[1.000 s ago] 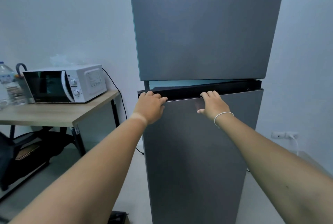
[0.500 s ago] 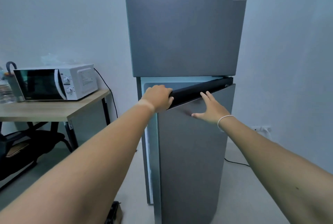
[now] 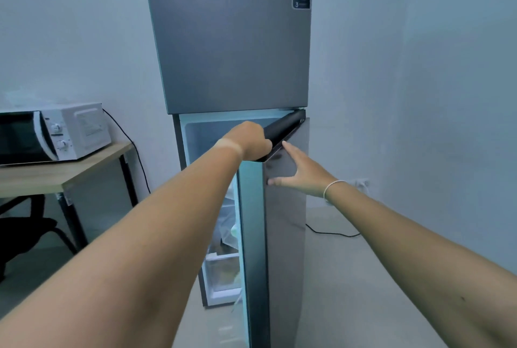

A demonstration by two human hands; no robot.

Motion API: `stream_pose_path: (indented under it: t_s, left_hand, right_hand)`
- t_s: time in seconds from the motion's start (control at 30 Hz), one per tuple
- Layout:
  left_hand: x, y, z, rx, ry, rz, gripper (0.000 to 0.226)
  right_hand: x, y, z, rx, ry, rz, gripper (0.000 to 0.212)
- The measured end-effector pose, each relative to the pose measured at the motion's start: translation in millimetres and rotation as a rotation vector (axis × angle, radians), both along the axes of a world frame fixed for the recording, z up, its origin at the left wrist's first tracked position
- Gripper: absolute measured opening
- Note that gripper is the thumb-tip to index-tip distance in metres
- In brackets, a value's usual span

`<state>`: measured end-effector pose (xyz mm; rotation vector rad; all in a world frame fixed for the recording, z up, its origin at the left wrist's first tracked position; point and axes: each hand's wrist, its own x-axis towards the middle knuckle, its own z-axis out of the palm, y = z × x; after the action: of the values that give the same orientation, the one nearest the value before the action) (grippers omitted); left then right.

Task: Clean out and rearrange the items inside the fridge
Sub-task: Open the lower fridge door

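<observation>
A tall grey two-door fridge point(image 3: 232, 39) stands against the wall. Its lower door point(image 3: 282, 235) is swung partly open toward me, hinged on the right. My left hand point(image 3: 249, 139) grips the black handle strip point(image 3: 285, 126) along the door's top edge. Just right of it, my right hand point(image 3: 300, 172) is spread flat against the door's outer face, with a white band on the wrist. Through the gap I see white shelves, a clear bag point(image 3: 229, 224) and a lower drawer point(image 3: 223, 275) with food; my left forearm hides much of the inside.
A white microwave point(image 3: 53, 135) sits on a wooden desk point(image 3: 70, 171) at the left, with a black chair point(image 3: 25, 230) under it. A black cable point(image 3: 333, 233) runs along the floor to a wall socket point(image 3: 362, 182) at the right. The upper freezer door stays closed.
The lower door has swung from barely cracked to well open. My right hand left the handle and now rests flat on the door's face. The fridge interior has come into sight.
</observation>
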<state>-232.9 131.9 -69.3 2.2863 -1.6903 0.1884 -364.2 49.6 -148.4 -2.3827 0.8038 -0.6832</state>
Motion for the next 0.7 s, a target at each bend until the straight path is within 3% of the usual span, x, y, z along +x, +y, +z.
stream_pose_path:
  t_s: [0.17, 0.27, 0.33, 0.47, 0.57, 0.7]
  left_hand:
    - [-33, 2, -2, -0.081, 0.097, -0.115, 0.049]
    - [-54, -1, -4, -0.114, 0.148, -0.183, 0.059]
    - [-65, -3, -6, -0.137, 0.184, -0.242, 0.058]
    - [-82, -13, -14, -0.186, 0.254, -0.328, 0.054]
    - [-90, -24, -22, -0.199, 0.292, -0.395, 0.047]
    - [-96, -40, -41, -0.171, 0.258, -0.451, 0.047]
  right_hand:
    - [-36, 8, -3, 0.040, -0.112, 0.007, 0.097]
    - [-50, 8, 0, 0.045, -0.158, -0.038, 0.104]
    - [-67, 4, -1, 0.052, -0.173, -0.081, 0.110]
    - [-107, -6, -7, 0.052, -0.179, -0.172, 0.101]
    - [-135, -14, -12, 0.084, -0.229, -0.229, 0.083]
    - [-166, -22, -20, 0.138, -0.329, -0.282, 0.038]
